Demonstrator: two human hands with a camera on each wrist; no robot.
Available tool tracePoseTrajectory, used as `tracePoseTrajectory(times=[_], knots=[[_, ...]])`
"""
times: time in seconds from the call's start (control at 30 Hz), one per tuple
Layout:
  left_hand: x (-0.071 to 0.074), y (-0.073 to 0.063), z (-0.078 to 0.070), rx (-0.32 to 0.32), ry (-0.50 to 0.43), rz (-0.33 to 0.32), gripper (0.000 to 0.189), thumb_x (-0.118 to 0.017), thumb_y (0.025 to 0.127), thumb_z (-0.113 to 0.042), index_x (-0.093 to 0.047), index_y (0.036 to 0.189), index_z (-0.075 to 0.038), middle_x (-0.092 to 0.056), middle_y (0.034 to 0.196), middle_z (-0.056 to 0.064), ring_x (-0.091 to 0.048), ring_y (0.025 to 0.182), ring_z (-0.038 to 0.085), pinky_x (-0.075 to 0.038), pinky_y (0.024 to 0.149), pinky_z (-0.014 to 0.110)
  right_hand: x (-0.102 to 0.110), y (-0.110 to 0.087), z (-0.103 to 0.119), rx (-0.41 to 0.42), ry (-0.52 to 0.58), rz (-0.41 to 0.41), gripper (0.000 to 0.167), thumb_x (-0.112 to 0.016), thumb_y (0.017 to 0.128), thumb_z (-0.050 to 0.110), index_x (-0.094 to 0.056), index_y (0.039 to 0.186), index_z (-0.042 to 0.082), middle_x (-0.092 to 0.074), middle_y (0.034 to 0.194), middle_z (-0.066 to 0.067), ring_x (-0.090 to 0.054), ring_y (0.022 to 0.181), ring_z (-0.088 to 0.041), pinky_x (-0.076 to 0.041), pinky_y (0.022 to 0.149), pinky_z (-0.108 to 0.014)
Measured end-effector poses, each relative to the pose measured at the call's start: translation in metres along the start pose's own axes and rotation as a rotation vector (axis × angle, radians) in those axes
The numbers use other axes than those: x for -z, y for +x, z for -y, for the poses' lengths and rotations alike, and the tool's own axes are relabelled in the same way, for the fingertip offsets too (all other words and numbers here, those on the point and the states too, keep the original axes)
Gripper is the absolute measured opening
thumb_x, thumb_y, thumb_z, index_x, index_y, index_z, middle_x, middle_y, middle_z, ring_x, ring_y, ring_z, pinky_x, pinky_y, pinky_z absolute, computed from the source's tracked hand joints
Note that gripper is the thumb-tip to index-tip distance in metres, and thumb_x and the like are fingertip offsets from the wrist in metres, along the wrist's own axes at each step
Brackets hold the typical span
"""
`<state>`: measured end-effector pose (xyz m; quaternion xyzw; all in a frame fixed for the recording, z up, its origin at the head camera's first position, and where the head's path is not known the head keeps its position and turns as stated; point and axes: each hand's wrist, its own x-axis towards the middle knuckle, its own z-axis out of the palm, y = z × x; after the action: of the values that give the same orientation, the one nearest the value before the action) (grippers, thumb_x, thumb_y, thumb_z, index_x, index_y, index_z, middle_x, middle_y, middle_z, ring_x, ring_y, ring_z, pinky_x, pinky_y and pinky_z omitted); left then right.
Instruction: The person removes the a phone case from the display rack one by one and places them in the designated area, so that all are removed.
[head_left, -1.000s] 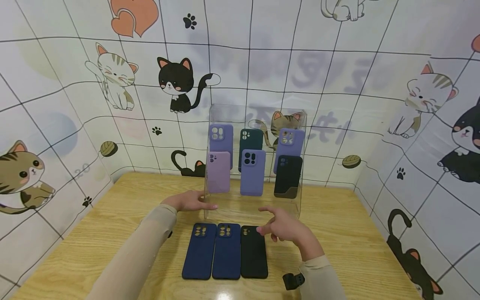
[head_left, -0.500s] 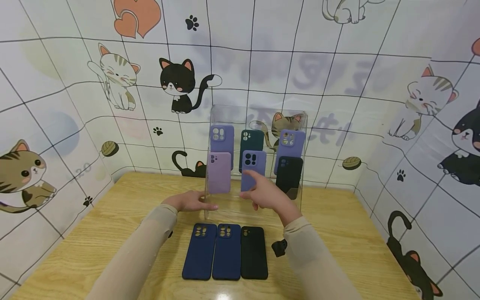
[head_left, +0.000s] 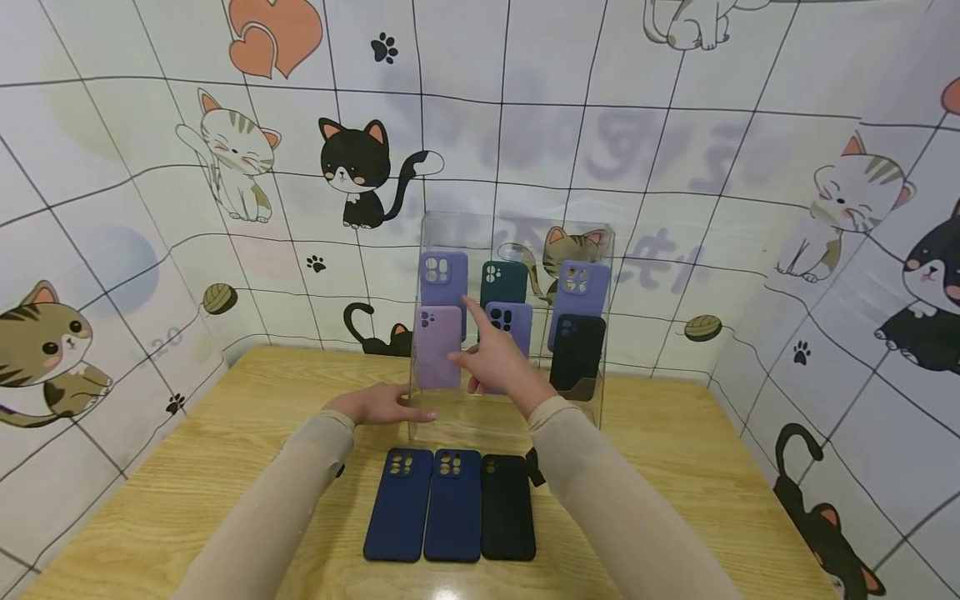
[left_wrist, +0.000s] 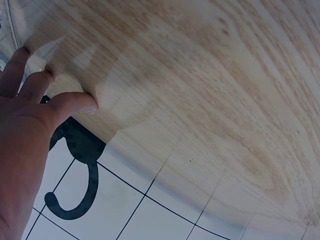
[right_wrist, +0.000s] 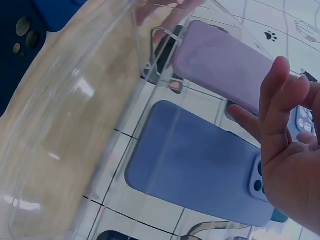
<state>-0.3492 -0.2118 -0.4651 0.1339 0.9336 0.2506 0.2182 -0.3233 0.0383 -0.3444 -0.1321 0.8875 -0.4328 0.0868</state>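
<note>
A clear acrylic display stand [head_left: 517, 417] holds phone cases in two rows. Its front row has a pink phone case [head_left: 438, 346], a periwinkle phone case [head_left: 519, 321] and a black phone case [head_left: 577, 350]. My left hand [head_left: 378, 404] rests at the stand's lower left side, thumb stretched along the front. In front of the stand hovers my right hand [head_left: 495, 358], index finger extended upward, beside the pink case and overlapping the periwinkle one. Nothing is between its fingers in the right wrist view, where the periwinkle case [right_wrist: 190, 165] lies close by.
Two navy phone cases [head_left: 399, 504] and a black phone case [head_left: 508, 508] lie side by side on the wooden table [head_left: 660, 467]. Behind the front row stand a dark green case [head_left: 504, 281] and two more periwinkle cases [head_left: 444, 279]. Cat-print sheeting surrounds the table.
My right hand has risen from over the black case on the table and moved left and up, across the periwinkle case toward the pink one. My left hand stays put.
</note>
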Motion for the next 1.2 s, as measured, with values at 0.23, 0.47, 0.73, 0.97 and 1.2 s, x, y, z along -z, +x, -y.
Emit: tracePoseTrajectory(times=[0.23, 0.47, 0.73, 0.97, 1.2], knots=[[0.000, 0.001, 0.001, 0.004, 0.003, -0.001, 0.120, -0.061, 0.084, -0.089, -0.025, 0.171, -0.015, -0.039, 0.171, 0.019, -0.042, 0.156, 0.043, -0.040, 0.123, 0.063, -0.009, 0.007, -0.004, -0.008, 0.003, -0.006, 0.099, -0.074, 0.103, 0.021, -0.008, 0.168, 0.054, -0.079, 0.117, -0.022, -0.073, 0.056, -0.026, -0.059, 0.050, -0.034], [0.000, 0.001, 0.002, 0.000, -0.008, 0.002, 0.120, -0.062, 0.084, -0.089, -0.024, 0.172, -0.015, -0.049, 0.164, 0.020, -0.049, 0.151, 0.043, -0.043, 0.121, 0.063, -0.019, 0.014, -0.009, -0.024, -0.013, -0.058, 0.094, -0.072, 0.103, 0.016, -0.015, 0.167, 0.053, -0.080, 0.107, -0.020, -0.073, 0.057, -0.030, -0.056, 0.046, -0.032], [-0.001, 0.002, 0.002, 0.008, -0.007, -0.002, 0.119, -0.061, 0.084, -0.089, -0.023, 0.172, -0.018, -0.049, 0.164, 0.021, -0.047, 0.152, 0.044, -0.042, 0.121, 0.063, -0.026, 0.016, -0.016, 0.099, -0.123, -0.129, 0.085, -0.068, 0.104, 0.009, -0.023, 0.165, 0.048, -0.078, 0.086, -0.013, -0.072, 0.055, -0.029, -0.053, 0.047, -0.035], [0.000, 0.003, 0.002, 0.016, -0.021, -0.004, 0.123, -0.062, 0.081, -0.092, -0.025, 0.171, -0.016, -0.045, 0.167, 0.019, -0.045, 0.154, 0.043, -0.041, 0.122, 0.063, -0.031, 0.016, -0.024, 0.152, -0.153, -0.175, 0.082, -0.066, 0.105, 0.008, -0.025, 0.165, 0.046, -0.078, 0.092, -0.012, -0.070, 0.054, -0.024, -0.053, 0.048, -0.034], [-0.001, 0.003, 0.002, 0.018, -0.037, -0.009, 0.122, -0.064, 0.083, -0.088, -0.028, 0.170, -0.011, -0.041, 0.169, 0.019, -0.042, 0.156, 0.044, -0.040, 0.123, 0.063, -0.034, 0.015, -0.030, 0.172, -0.152, -0.199, 0.085, -0.066, 0.104, 0.005, -0.025, 0.165, 0.048, -0.078, 0.091, -0.013, -0.068, 0.050, -0.019, -0.055, 0.049, -0.034]])
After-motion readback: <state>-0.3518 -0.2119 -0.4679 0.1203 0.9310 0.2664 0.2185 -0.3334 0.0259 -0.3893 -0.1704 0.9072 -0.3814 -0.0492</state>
